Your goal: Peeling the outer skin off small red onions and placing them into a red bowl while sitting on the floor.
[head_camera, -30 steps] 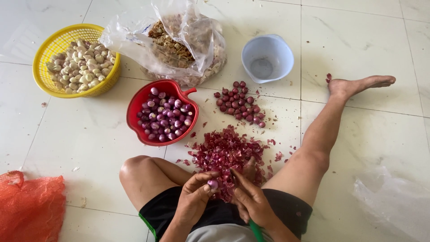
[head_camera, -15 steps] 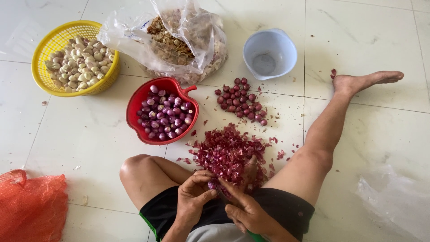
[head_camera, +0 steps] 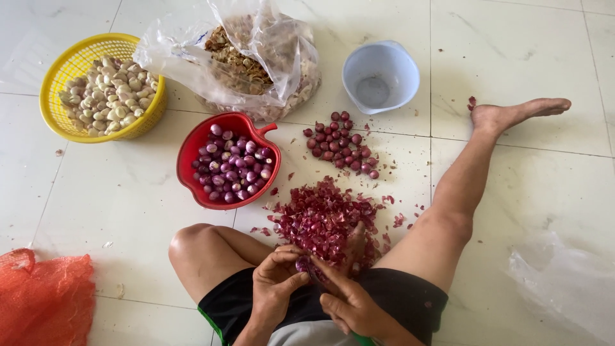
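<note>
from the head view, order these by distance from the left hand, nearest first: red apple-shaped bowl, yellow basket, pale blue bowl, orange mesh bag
From the left hand:
1. Red apple-shaped bowl, just ahead, slightly left.
2. Orange mesh bag, left edge, and pale blue bowl, ahead right: too close to call.
3. Yellow basket, far ahead left.

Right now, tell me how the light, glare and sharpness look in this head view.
Head view: soft, even daylight with faint shadows under the red bowl and yellow basket; mild glare on the clear plastic bag and the glossy floor tiles; wide-angle lens, lines bow slightly near the edges; the left hand and right hand look slightly soft around the shallot.
</note>
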